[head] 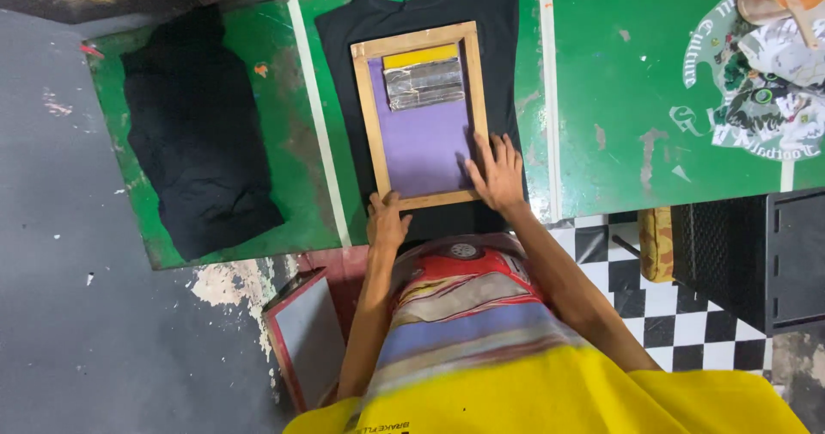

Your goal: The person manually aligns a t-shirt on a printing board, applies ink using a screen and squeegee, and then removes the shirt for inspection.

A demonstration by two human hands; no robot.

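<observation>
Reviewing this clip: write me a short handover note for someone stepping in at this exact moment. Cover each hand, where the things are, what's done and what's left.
Left hand: open, fingers resting on the near left corner of the wooden screen frame.
Right hand: open, flat on the frame's near right corner, fingers spread partly over the purple mesh.
Things: the frame lies flat on a black T-shirt spread on the green table. A yellow strip and a silvery taped patch sit at the far end of the mesh. A second black garment lies to the left.
Done: shirt laid out, frame on top.
Left: no squeegee or ink visible; printing seems not yet begun.
</observation>
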